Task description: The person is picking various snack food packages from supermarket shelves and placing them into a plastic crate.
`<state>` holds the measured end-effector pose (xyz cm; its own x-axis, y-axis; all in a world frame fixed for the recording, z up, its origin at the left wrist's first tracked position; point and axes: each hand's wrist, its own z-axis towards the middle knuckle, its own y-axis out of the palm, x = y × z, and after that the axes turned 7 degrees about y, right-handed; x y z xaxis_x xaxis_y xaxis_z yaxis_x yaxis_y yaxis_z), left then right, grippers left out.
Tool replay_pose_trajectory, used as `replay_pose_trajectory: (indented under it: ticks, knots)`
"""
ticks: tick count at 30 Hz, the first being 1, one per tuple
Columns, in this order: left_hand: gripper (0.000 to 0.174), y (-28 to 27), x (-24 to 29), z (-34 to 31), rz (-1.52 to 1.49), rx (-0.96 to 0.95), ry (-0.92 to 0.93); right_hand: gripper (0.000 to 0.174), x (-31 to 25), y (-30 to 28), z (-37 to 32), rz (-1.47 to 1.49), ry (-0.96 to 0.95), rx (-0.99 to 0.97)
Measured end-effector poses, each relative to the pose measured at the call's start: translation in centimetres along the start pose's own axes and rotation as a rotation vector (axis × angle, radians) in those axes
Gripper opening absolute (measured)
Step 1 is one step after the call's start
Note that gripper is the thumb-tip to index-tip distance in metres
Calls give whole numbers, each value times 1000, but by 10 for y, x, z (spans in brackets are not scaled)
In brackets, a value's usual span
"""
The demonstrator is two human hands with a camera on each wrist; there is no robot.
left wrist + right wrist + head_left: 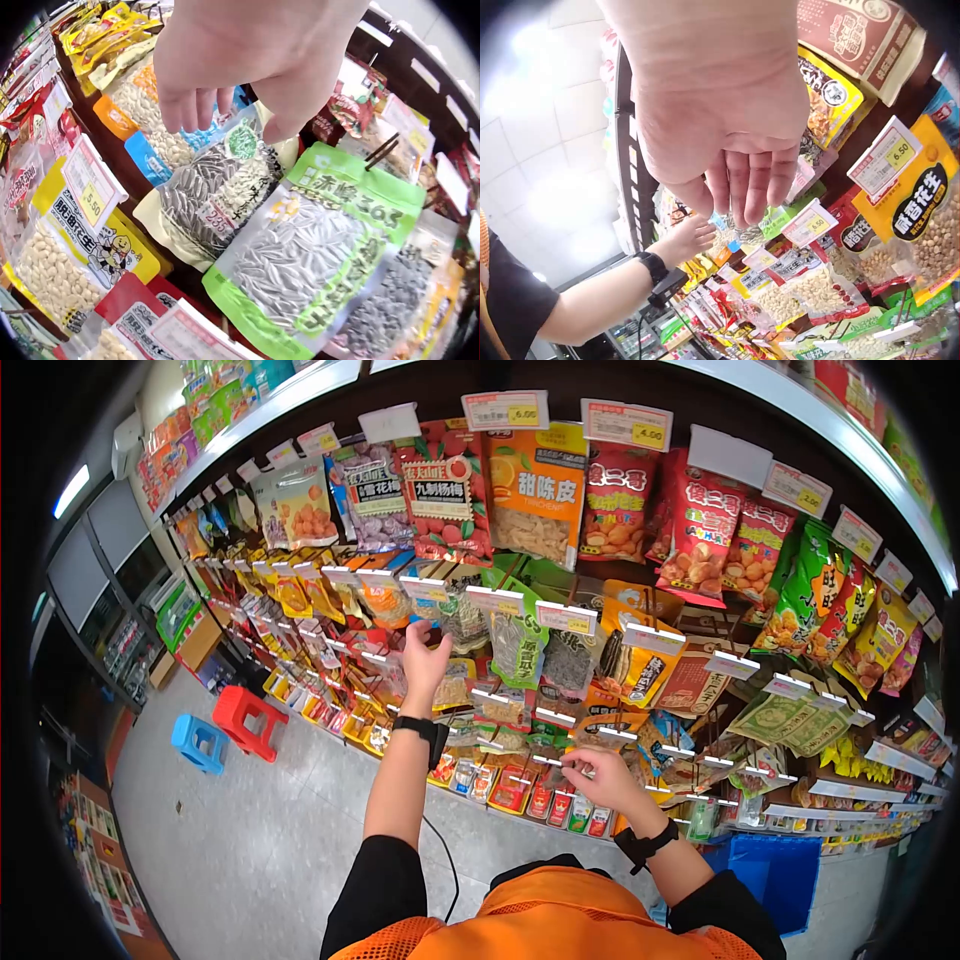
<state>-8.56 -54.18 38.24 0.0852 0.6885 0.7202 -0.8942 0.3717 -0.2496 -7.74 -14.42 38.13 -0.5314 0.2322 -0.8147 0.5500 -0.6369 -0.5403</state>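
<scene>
Cream-edged seed packet (199, 199) hangs near left fingers (187, 111), loose and empty like the right fingers (737, 184).

Stools (240, 705) stand left of the hanging packets (518, 648), a bin (768, 885) at lower right.

Your head camera looks forward and down over your orange mesh vest (565, 915), far enough back to see your bare left hand (427, 665), your bare right hand (605, 778) and the dark brown snack rack (560, 378). Your left wrist camera looks past your left hand, close to the green-edged plastic seed bag (300, 255), which your head camera sees too. Your right wrist camera looks past your right hand along the rack, with your left hand farther off and the white tiled ceiling (547, 127) beside.
</scene>
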Motion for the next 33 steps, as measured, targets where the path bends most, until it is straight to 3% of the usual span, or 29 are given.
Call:
replay_pose_trajectory:
  ticks: [2, 4, 5, 8, 12, 13, 17, 20, 22, 24, 28, 29, 30, 33]
  knots:
    - [48, 10, 1, 13, 121, -33, -1, 17, 5, -5, -7, -13, 28, 22]
    - [52, 27, -17, 27, 27, -27, 14, 17, 10, -9, -14, -26, 55, 49]
    - [67, 51, -69, 39, -165, -37, -14, 18, 12, -11, -16, -67, 52, 60]
    - [69, 58, -70, 48, -122, -76, -80, 22, 15, -19, -12, -139, 53, 60]
    - [52, 52, -39, 46, -100, -161, -64, 25, 2, -13, 21, -259, -137, 48]
    - [41, 60, -43, 45, -246, -91, 54, 27, -4, -9, 32, -291, -205, 36]
    - [39, 41, -19, 39, 37, -169, 26, 38, -36, 13, 77, -343, -325, -41]
    - [41, 29, -9, 36, 114, -157, 26, 40, -41, 33, 101, -373, -320, 16]
    - [44, 25, -11, 38, 119, -139, 3, 38, -42, 36, 112, -357, -239, 9]
    - [51, 24, -19, 40, 163, -78, 30, 36, -41, 35, 116, -186, 1, 372]
    - [45, 18, -17, 17, 190, 99, 79, 56, -31, 16, 131, -300, 171, 418]
    - [43, 14, -16, 9, 215, 78, 46, 66, -31, 13, 134, -353, 195, 356]
    - [41, 12, -18, 2, 240, 55, 17, 66, -29, 12, 138, -351, 191, 349]
    - [26, 11, -10, -25, -125, -261, -72, 74, -16, 19, 151, -382, 143, 367]
